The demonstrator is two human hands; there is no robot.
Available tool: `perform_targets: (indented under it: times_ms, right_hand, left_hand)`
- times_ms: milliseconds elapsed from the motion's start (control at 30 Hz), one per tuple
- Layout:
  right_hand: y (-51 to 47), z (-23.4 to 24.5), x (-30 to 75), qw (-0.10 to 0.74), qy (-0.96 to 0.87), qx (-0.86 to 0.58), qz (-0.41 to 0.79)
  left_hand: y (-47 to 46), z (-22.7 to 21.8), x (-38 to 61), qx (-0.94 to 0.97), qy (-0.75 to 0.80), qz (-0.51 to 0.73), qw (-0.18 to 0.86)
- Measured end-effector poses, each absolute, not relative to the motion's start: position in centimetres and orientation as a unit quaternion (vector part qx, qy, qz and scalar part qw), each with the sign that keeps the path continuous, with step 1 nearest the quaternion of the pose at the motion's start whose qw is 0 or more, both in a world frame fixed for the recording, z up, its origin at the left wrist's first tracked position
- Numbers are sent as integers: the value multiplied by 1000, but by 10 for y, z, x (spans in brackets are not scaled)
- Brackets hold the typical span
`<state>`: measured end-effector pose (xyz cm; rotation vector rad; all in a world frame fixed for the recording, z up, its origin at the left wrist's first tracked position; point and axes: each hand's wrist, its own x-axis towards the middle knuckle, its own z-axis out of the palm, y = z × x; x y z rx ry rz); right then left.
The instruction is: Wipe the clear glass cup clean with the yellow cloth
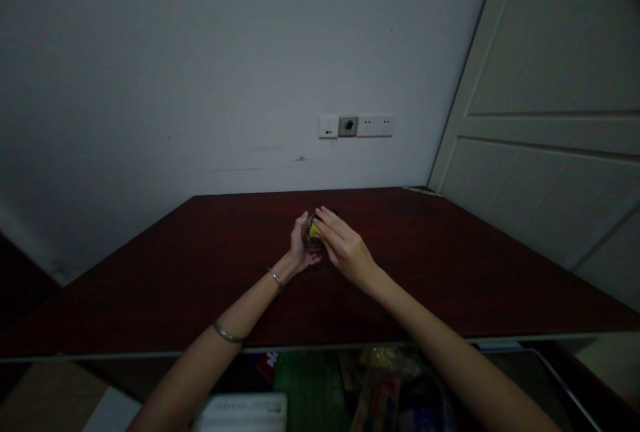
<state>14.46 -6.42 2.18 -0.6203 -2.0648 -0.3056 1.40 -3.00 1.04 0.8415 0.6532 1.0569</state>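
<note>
Over the middle of the dark red table point(225, 252), my left hand point(299, 249) is wrapped round a small round dark container point(306, 237), perhaps glass. Its open end appears to face up toward me. My right hand point(347, 245) presses a yellow piece of material point(315, 231) at the container's mouth; in the dim light I cannot tell whether it is cloth or sponge. The fingers of my right hand are close together and hide part of both things. Two metal bangles are on my left arm.
Below the table's front edge, an open drawer space holds a green item point(313, 385), a white box point(243, 412), packages and a dark flat panel point(535, 385). A pale wall with sockets point(375, 126) stands behind. A white door point(545, 85) is at the right.
</note>
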Motion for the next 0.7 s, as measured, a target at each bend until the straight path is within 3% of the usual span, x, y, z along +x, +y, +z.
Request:
perform_targets:
  times_ms: [367,567,700]
  right_hand:
    - [-75,13,140,447,-856,-234,-110]
    - [-54,17,141,549,-796,-251,-44]
    - [-43,18,146,621,-724,-292,65]
  left_hand:
    - [-27,11,15,375,304,512,711]
    - [-31,11,18,427,287,493,702]
    - [-25,12,16,462,273,516,668]
